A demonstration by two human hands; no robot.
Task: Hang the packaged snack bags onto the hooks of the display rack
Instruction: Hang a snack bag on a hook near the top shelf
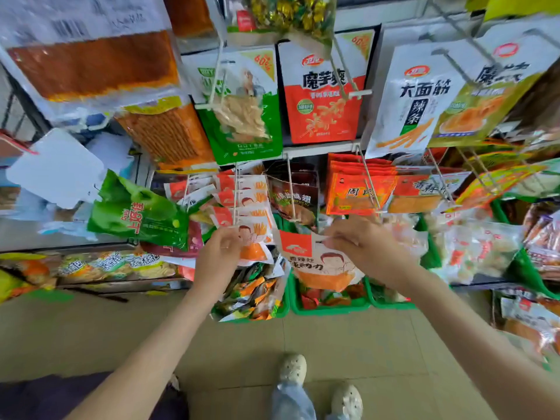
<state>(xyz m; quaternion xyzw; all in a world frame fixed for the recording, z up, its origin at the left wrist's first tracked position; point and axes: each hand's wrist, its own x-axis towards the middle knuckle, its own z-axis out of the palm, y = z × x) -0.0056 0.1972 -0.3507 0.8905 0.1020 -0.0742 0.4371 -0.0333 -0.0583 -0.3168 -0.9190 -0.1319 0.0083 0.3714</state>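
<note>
My right hand [360, 247] pinches the top edge of a white and orange snack bag [321, 265] with a red logo square, held in the air in front of the rack. My left hand [219, 253] grips the front bag [256, 244] of a row of matching bags [242, 201] hanging on a white hook [235, 195]. The hook's tip is just above my left fingers. An empty white hook [292, 192] sticks out to the right of that row, above the held bag.
Larger bags hang on upper hooks: a green one [242, 116], a red one [321, 95], a white one [406, 101]. Orange packets [357, 189] hang at right. Green baskets [327, 309] of loose snacks stand on the floor below. My shoes [291, 368] are on beige tiles.
</note>
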